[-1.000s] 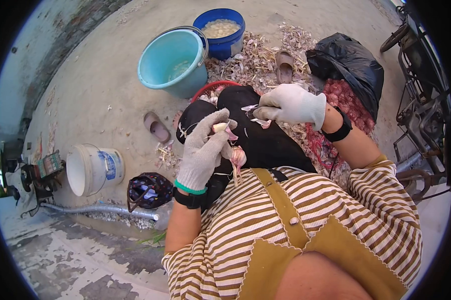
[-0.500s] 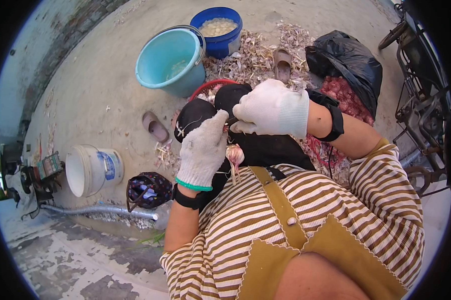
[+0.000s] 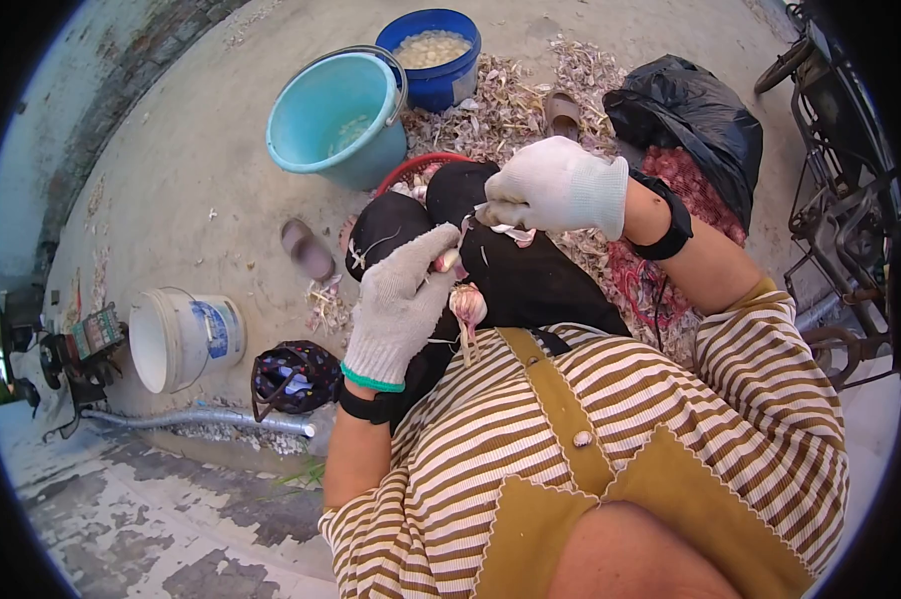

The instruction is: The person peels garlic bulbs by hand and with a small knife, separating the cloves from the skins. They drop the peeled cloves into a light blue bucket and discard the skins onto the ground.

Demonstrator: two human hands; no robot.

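My left hand (image 3: 402,298), in a white glove with a green cuff, pinches a partly peeled garlic clove (image 3: 446,261) over my lap. My right hand (image 3: 555,188), also gloved, is closed to the right of it, with loose pale garlic skin (image 3: 515,235) at its fingertips; whether it also holds a tool cannot be made out. A whole garlic bulb (image 3: 467,303) with its stem lies on my lap just below the clove. Behind my knees, a red basket (image 3: 390,182) with garlic shows in part.
A teal bucket (image 3: 296,125) and a blue bucket (image 3: 460,82) with peeled cloves stand ahead. Garlic skins (image 3: 500,108) and slippers (image 3: 307,250) lie on the floor. A black bag (image 3: 705,120) is at right, a white bucket (image 3: 161,339) at left.
My right hand has moved up and right, away from my left hand, with skin at its fingertips. My left hand has turned slightly, and the clove in it now shows.
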